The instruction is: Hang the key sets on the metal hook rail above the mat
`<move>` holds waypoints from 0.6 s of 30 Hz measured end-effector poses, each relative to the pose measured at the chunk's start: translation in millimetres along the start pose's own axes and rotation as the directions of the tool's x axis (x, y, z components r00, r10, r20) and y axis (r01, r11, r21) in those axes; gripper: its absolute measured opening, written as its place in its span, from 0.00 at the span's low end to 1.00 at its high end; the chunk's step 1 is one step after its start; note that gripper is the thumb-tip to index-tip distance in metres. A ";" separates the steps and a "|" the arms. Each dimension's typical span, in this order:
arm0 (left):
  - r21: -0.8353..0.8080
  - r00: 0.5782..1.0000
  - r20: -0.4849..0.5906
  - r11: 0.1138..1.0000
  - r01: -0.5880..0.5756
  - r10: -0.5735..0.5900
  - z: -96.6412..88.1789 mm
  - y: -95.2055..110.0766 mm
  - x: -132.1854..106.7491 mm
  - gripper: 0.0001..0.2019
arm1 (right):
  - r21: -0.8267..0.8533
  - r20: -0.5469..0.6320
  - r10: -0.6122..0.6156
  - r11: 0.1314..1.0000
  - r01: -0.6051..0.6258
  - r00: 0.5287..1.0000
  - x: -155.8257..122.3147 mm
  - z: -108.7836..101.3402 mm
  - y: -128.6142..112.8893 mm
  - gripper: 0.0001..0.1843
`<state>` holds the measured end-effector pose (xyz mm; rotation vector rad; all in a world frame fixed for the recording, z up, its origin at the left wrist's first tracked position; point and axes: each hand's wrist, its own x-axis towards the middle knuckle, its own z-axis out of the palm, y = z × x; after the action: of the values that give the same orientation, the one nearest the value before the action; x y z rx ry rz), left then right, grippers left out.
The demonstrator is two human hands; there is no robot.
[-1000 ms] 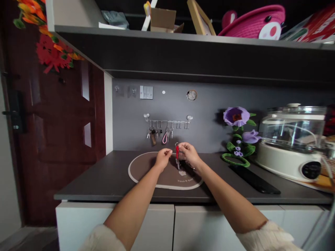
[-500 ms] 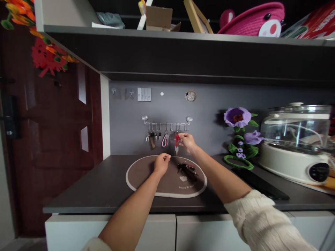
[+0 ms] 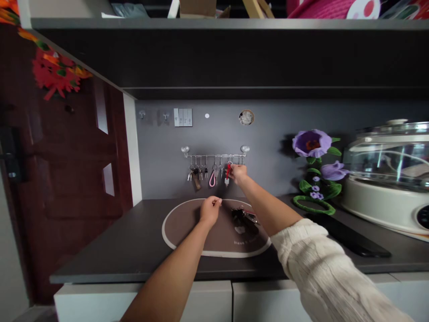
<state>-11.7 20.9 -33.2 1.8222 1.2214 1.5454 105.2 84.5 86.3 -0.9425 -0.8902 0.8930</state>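
At the hook rail [image 3: 214,155] on the grey wall, my right hand [image 3: 238,172] pinches a key with a red strap [image 3: 228,171]; its ring is up by one of the hooks, and whether it hangs there I cannot tell. Left of it several bunches of keys [image 3: 197,172] and a pink key loop [image 3: 212,179] hang from the rail. My left hand [image 3: 210,210] hovers above the brown oval mat [image 3: 187,223], fingers curled together; what they hold, if anything, is hidden. On the mat's right part lies a dark pile of keys [image 3: 244,215].
A shelf [image 3: 214,24] crosses overhead, with boxes on it. To the right stand a purple fabric flower [image 3: 311,144], a white appliance with a clear lid [image 3: 385,192] and a flat black object [image 3: 355,239] on the counter [image 3: 114,241]. A dark red door [image 3: 67,201] is at left.
My right hand has brought the red-strapped key up a little, closer to the hook rail. My left hand stays above the mat. The whole view has shifted slightly.
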 end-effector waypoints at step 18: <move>0.001 1.000 -0.004 1.000 0.008 -0.008 -1.4 3.2 -0.6 0.09 | -0.037 -0.164 -0.021 0.999 0.015 0.986 8.6 7.0 6.8 0.06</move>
<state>-11.9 18.5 -30.6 1.8139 1.2304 1.5446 100.4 96.4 84.2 -1.0216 -0.7744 0.7744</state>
